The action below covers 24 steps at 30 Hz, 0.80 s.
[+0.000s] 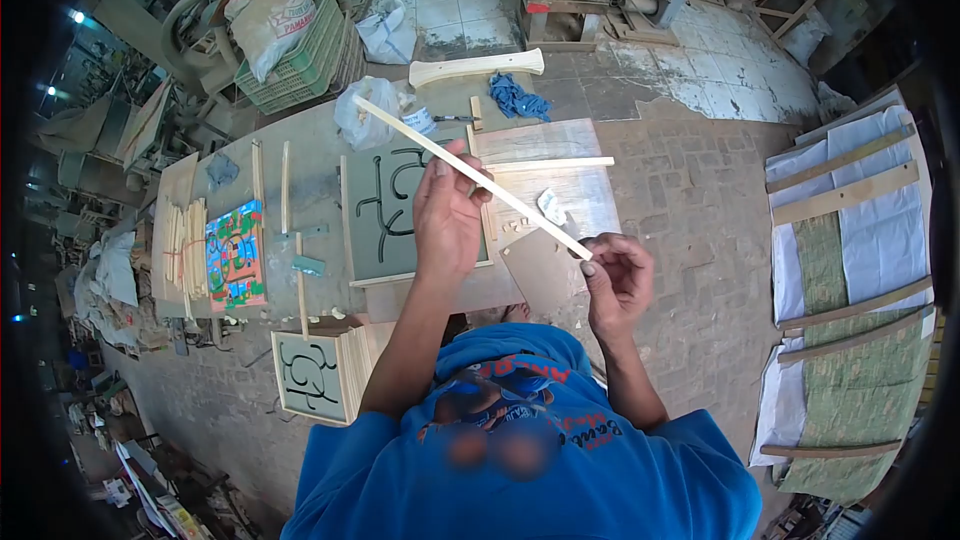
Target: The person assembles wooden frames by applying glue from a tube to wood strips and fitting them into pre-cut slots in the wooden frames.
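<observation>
A thin pale wooden strip (520, 205) slants through the air above the workbench, held in both hands. My left hand (450, 215) grips it around the middle, thumb and fingers on either side. At its lower right end, my right hand (620, 285) pinches it between thumb and fingertips. Beneath my left hand lies a grey-green panel (368, 250) with dark curved grooves and pale wooden edging on some sides. Another wooden strip (560, 164) rests on the bench behind. Small wood pieces (516, 225) and a crumpled white packet (551, 206) lie between my hands.
A colourful painted panel (235, 255) and a bundle of strips (186, 250) are at the left. Stacked framed panels (312, 377) stand below the bench edge. A blue cloth (519, 96) and plastic bag (362, 115) lie at the back. Covered boards (845, 280) stand right.
</observation>
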### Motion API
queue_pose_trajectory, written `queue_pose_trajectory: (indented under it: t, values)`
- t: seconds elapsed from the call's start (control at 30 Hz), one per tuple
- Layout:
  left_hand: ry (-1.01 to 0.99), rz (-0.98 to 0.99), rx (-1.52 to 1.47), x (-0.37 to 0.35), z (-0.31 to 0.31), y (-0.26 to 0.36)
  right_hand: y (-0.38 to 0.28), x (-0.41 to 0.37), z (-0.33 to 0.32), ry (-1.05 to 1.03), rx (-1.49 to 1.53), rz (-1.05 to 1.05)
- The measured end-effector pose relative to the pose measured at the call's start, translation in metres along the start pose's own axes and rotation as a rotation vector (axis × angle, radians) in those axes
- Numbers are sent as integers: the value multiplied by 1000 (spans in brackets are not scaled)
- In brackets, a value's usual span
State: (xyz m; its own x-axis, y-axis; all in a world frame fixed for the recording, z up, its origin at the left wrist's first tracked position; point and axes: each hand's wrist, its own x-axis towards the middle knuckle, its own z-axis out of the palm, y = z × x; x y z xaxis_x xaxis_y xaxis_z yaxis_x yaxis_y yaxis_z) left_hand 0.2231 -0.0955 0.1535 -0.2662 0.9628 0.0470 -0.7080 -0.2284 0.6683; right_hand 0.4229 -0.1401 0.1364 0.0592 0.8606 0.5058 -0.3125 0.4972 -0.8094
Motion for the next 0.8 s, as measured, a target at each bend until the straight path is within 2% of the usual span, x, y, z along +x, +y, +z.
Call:
queue_pose_trajectory:
  t: [0.17, 0.2, 0.27, 0.3, 0.37, 0.4, 0.43, 0.5, 0.53, 0.57, 0.63, 0.7, 0.73, 0.8]
  values:
    - [12, 154, -99, 1, 12, 15, 6, -5, 16, -40, 98, 121]
    - [151, 155, -104, 4, 15, 21, 14, -2, 13, -46, 113, 129]
    - [124, 209, -86, 11, -4, 36, 41, 13, -13, -149, -291, -74]
    - [88, 256, -82, 13, -14, 44, 58, 21, -24, -77, -435, 89]
    - [136, 290, -44, 10, -20, 61, 109, 32, -52, 30, -501, 334]
    - [179, 333, -1, 7, -22, 65, 138, 32, -71, -25, -643, 403]
    - [185, 337, -5, 3, -23, 66, 167, 27, -89, -32, -645, 403]
    - [170, 311, 0, -5, -26, 71, 213, 19, -108, -421, -1135, 390]
    - [148, 306, -35, -7, -30, 70, 219, 16, -103, -488, -1215, 477]
    - [157, 328, -30, -9, -35, 66, 219, 12, -98, -507, -1203, 463]
    - [118, 249, -160, -12, -43, 64, 221, 2, -80, -548, -1478, 155]
    - [228, 198, -195, -17, -34, 68, 250, -7, -77, -526, -1495, 250]
    - [227, 242, -182, -18, -31, 71, 259, -6, -81, -560, -1527, 266]
    - [143, 209, -96, -21, -28, 74, 257, 0, -73, -592, -1557, 261]
